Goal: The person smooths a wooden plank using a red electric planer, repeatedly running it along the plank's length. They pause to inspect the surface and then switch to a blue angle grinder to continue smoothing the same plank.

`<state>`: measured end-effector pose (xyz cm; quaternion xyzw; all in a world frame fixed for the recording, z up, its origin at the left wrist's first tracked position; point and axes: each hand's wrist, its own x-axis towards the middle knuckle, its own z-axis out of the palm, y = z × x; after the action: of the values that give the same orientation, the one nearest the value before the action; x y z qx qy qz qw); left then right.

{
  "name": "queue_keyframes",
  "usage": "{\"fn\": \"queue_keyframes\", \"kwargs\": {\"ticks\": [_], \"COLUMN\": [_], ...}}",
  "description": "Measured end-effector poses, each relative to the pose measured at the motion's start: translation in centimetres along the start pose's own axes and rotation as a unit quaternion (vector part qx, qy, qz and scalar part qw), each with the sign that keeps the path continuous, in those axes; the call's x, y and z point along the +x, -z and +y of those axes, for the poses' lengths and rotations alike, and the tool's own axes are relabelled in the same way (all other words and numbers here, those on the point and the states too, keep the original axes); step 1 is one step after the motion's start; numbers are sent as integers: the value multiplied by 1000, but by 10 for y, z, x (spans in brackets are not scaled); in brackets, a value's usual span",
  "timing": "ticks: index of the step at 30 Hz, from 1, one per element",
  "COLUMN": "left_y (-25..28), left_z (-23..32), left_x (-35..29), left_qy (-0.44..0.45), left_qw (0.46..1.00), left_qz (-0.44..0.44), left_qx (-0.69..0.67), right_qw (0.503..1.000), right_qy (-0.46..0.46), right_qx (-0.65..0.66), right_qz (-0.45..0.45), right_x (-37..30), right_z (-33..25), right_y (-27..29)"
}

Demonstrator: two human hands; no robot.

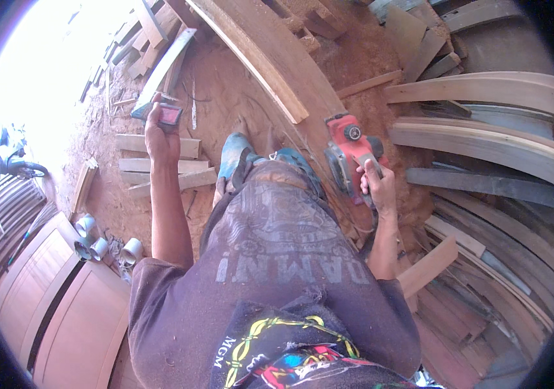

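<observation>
My left hand [160, 135] is raised at the left, closed around the near end of a long pale board [164, 70]. That end shows a dark edge and a pinkish face, and the board slants away toward the wood on the ground. On the right, my right hand [378, 185] is wrapped around the rear handle of a red handheld electric planer [347, 139] with a round black front knob. The planer hangs beside my right leg, close to the end of a thick brown timber [296, 61]. Its underside is hidden.
Curved boards [484, 133] lie stacked along the right. Short offcuts [168, 166] rest on reddish dirt left of my feet. Door-like wooden panels [85, 324], white cups [131, 247] and a motorcycle [14, 155] are at the left. More scrap wood [150, 26] is piled ahead.
</observation>
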<state>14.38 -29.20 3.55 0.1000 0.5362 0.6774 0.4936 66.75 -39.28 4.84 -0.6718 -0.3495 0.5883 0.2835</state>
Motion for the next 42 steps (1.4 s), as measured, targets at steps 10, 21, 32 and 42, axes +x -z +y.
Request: {"fn": "queue_keyframes", "kwargs": {"ticks": [10,21,32,42], "left_y": [-31,-89,-191,-201], "left_z": [11,-35,56,87], "left_x": [-63,-109,-136,-139], "left_qy": [-103,-112,-260,-257], "left_qw": [965,927,820,812], "left_qz": [-23,-165,-252,-262], "left_qx": [240,319,444,453], "right_qw": [887,889,763,757], "right_qy": [350,363,600,615], "right_qx": [-265,-279,-231,-215], "right_qz": [144,28,70,54], "right_x": [14,92,42,37], "right_z": [-76,-51,-211,-238], "right_y": [-74,-144,-132,-134]}}
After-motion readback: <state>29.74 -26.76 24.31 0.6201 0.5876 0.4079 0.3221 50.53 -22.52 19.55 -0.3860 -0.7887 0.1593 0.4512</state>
